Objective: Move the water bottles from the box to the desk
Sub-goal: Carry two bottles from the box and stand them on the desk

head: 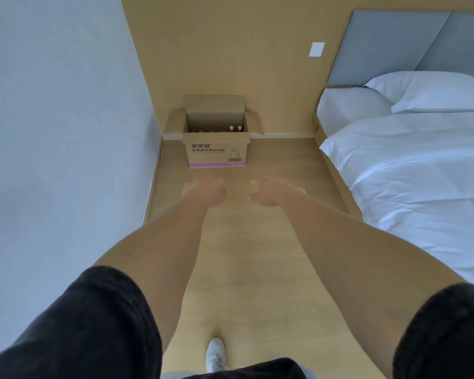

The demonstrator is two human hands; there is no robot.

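Big white-sheeted bed fills the right side, two white pillows against its grey padded headboard. Pale grey wall runs down the left, tan wood-panelled wall straight ahead with a small white switch plate on it. Between them, a strip of light wood floor leads to the open brown cardboard box, flaps up, sitting against the far wall near the corner. Inside it, clear water bottles stand upright, only their caps and necks peeking over the front edge. Both bare arms are stretched forward over the floor, short of the box, nothing between them and it. Left hand and right hand look loosely curled and hold nothing, though blur hides how the fingers lie. One white sneaker shows at the bottom.
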